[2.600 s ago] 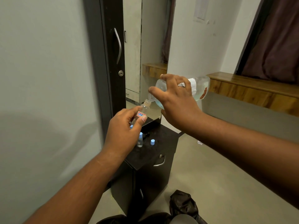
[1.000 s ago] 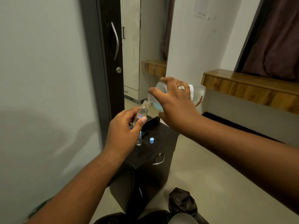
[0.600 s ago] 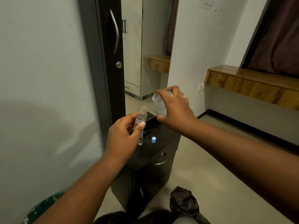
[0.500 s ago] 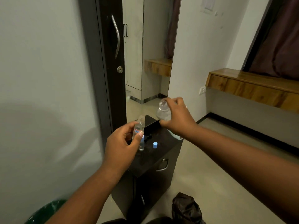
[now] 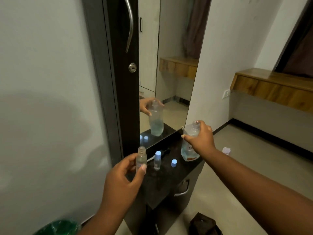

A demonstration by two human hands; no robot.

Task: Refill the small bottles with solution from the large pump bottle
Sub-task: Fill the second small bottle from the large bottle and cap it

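My left hand (image 5: 122, 180) holds a small clear bottle (image 5: 141, 157) upright and uncapped above the left front of a black cabinet top (image 5: 162, 180). My right hand (image 5: 200, 139) grips the large clear bottle (image 5: 189, 146), which stands upright at the cabinet's right edge with its neck open and no pump on it. Pale blue liquid sits in its lower part. A second small bottle (image 5: 157, 160) with a blue cap stands on the cabinet between my hands. A loose blue cap (image 5: 174, 163) lies just to its right.
A tall mirror (image 5: 166, 65) behind the cabinet reflects the large bottle and my hand. A dark door with a metal handle (image 5: 129, 24) stands to the left. A green bin (image 5: 59, 227) and a dark bag (image 5: 203, 224) sit on the floor.
My right hand tipped the large bottle back from pouring, lowered it and set it upright on the cabinet. My left hand lowered the small bottle and brought it upright.
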